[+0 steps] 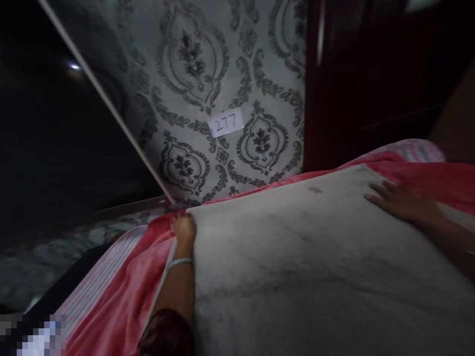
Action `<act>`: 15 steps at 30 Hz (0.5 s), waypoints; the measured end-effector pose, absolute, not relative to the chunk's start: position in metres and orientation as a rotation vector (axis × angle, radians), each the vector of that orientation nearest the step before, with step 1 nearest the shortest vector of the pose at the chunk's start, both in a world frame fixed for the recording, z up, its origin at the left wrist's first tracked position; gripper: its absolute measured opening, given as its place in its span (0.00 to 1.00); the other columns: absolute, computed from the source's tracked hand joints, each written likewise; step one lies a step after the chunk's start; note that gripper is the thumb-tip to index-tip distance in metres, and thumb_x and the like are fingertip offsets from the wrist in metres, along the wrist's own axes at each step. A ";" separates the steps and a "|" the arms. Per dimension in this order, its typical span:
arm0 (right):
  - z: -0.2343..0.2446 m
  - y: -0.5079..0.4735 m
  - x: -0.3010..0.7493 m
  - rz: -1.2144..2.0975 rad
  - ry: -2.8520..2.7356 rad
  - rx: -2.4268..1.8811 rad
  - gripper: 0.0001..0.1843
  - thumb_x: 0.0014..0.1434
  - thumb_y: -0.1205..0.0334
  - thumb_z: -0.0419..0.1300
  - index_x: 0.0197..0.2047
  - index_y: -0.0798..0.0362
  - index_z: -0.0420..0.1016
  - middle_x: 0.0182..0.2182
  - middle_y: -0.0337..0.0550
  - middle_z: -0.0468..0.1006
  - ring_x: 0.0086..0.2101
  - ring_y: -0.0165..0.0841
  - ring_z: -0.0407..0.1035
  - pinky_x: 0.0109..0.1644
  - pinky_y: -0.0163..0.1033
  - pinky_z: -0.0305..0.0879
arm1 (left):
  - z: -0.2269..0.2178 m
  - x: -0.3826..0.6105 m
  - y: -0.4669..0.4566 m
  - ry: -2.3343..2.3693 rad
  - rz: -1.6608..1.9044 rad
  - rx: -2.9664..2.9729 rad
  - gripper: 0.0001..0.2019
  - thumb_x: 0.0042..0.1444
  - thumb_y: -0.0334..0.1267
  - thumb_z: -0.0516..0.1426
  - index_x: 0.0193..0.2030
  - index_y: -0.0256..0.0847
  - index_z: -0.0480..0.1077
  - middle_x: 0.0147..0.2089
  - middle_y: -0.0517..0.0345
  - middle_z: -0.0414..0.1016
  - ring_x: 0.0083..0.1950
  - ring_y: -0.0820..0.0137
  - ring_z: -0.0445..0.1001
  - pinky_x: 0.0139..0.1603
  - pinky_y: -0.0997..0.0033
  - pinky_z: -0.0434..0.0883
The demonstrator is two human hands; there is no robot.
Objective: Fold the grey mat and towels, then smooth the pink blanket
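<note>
A pale grey-white cloth (282, 247) lies spread in front of me, with faint creases and a small reddish mark near its far edge. My left hand (184, 227) is at its far left corner, fingers bent over the edge where it meets a red blanket (128, 282); the fingertips are partly hidden. On the far right part of the cloth rests my right hand (397, 200), slightly blurred, palm down with fingers spread. The red blanket shows beneath the cloth on both sides and along the far edge.
Behind the far edge stands a wall with patterned wallpaper (193, 59), bearing a paper label (226, 122) marked 277. Dark reddish wood (345, 89) rises at right. A large dark panel with a pale edge (107, 101) leans in at left. Striped fabric (100, 269) borders the blanket.
</note>
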State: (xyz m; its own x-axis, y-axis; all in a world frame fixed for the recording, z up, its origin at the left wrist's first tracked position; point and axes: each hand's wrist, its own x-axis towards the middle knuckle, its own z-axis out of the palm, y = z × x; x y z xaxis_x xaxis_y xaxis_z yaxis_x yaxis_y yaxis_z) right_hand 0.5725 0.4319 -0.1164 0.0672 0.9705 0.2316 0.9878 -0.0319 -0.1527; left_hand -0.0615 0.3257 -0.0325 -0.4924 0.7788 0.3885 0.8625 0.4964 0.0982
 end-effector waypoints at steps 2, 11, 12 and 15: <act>-0.099 0.421 0.557 0.066 -1.956 -2.197 0.43 0.66 0.36 0.30 0.75 0.49 0.49 0.74 0.50 0.44 0.70 0.49 0.42 0.65 0.64 0.45 | -0.031 -0.051 0.326 -2.292 -0.389 -1.514 0.23 0.62 0.34 0.46 0.60 0.36 0.72 0.65 0.37 0.68 0.66 0.47 0.63 0.62 0.45 0.63; -0.068 0.404 0.538 0.233 -1.940 -2.274 0.39 0.69 0.38 0.34 0.76 0.48 0.47 0.74 0.50 0.40 0.71 0.52 0.36 0.68 0.65 0.40 | -0.042 -0.015 0.342 -2.433 0.069 -1.809 0.29 0.67 0.50 0.43 0.72 0.47 0.56 0.76 0.51 0.50 0.76 0.51 0.47 0.71 0.37 0.50; -0.066 0.405 0.540 0.249 -1.947 -2.280 0.39 0.69 0.38 0.34 0.76 0.48 0.46 0.74 0.50 0.39 0.71 0.52 0.36 0.68 0.65 0.40 | -0.038 -0.012 0.341 -2.458 0.077 -1.787 0.29 0.66 0.51 0.43 0.72 0.47 0.57 0.76 0.50 0.51 0.76 0.50 0.49 0.70 0.35 0.51; -0.062 0.403 0.546 0.290 -2.011 -2.283 0.38 0.69 0.41 0.35 0.76 0.48 0.46 0.74 0.48 0.40 0.71 0.50 0.35 0.69 0.64 0.39 | -0.029 -0.003 0.331 -2.482 0.029 -1.789 0.29 0.66 0.52 0.43 0.69 0.47 0.62 0.73 0.46 0.57 0.73 0.48 0.55 0.67 0.34 0.57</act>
State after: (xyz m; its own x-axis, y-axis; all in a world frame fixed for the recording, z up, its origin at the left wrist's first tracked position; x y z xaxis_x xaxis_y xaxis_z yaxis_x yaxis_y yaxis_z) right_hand 0.5459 0.4028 -0.0615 0.1174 0.9894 -0.0858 0.9732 -0.1318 -0.1883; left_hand -0.0032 0.3306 -0.0293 -0.3140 0.9478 0.0550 0.9463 0.3172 -0.0632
